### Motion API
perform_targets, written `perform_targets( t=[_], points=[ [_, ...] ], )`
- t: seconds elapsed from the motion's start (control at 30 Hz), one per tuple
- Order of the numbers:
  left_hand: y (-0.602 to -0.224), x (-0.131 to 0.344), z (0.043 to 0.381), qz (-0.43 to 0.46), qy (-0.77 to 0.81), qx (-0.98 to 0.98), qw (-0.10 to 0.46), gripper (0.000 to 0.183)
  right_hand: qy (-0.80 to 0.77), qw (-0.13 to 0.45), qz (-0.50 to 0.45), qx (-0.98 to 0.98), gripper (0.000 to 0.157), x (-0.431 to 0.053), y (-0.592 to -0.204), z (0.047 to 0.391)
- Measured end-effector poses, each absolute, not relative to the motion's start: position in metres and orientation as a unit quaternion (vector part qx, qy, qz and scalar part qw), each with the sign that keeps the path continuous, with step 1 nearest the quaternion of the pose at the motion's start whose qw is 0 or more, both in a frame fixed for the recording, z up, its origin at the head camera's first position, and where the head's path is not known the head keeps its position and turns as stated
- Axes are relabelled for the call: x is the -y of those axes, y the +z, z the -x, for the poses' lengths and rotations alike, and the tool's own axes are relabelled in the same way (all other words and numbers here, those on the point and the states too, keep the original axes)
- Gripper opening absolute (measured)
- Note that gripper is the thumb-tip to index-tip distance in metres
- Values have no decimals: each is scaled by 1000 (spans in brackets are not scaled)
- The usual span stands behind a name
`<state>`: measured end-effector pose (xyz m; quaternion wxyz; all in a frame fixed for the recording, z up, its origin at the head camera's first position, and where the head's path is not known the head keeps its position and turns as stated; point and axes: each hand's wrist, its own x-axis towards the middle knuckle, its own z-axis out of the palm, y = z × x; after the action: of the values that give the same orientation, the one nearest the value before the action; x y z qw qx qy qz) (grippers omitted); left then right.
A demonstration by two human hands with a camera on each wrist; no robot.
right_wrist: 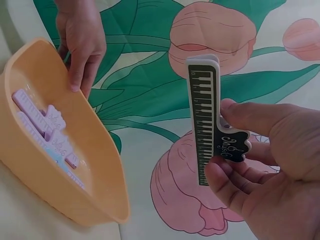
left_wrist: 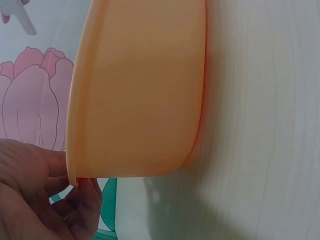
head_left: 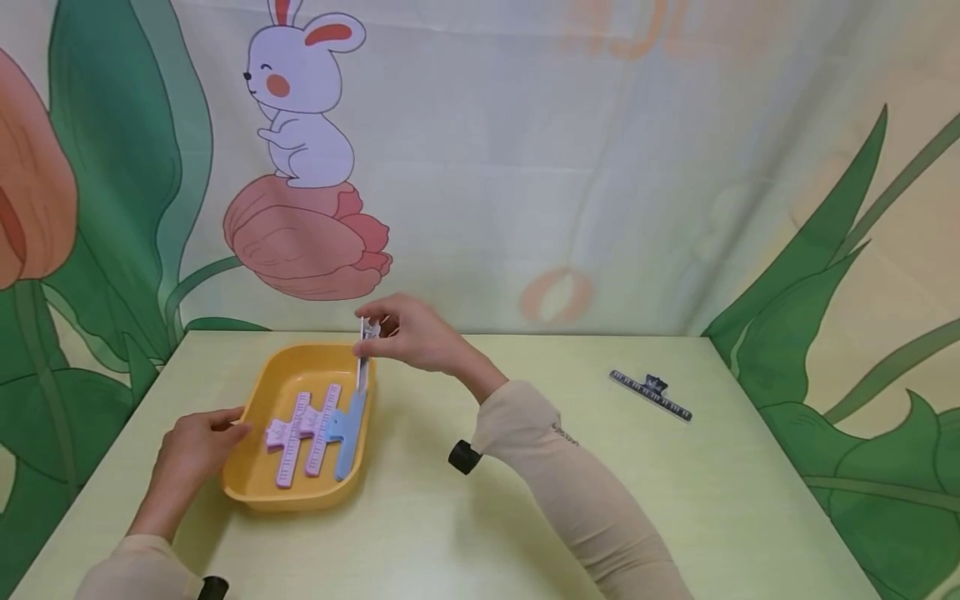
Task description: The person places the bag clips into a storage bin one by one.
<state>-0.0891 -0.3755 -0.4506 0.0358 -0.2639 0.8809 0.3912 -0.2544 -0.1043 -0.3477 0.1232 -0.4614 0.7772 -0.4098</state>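
Note:
My right hand (head_left: 411, 335) pinches a black-and-white page clip (right_wrist: 202, 120) printed with piano keys, holding it upright over the far right side of a yellow tray (head_left: 247, 467). The word "Music" shows on its dark handle in the right wrist view. At the tray's left rim, my left hand (head_left: 197, 446) grips the edge between thumb and fingers. Inside lie two pink-purple clips, one on the left (head_left: 292, 442) and one in the middle (head_left: 324, 429). Beside them rests a blue clip (head_left: 350, 437), its upper end close below the held clip in the head view.
Another black clip with piano keys (head_left: 651, 395) lies on the right part of the pale table (head_left: 540, 475). Behind the table hangs a cloth backdrop (head_left: 465, 167) printed with a rabbit, tulips and leaves.

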Motion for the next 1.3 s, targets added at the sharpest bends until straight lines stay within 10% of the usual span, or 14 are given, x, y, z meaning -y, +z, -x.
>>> perform_targets(
  t=[1.3],
  points=[
    [-451,374,88,267,393,-879,31,53,-238,104,458,-850,55,148,-408,241]
  ],
)
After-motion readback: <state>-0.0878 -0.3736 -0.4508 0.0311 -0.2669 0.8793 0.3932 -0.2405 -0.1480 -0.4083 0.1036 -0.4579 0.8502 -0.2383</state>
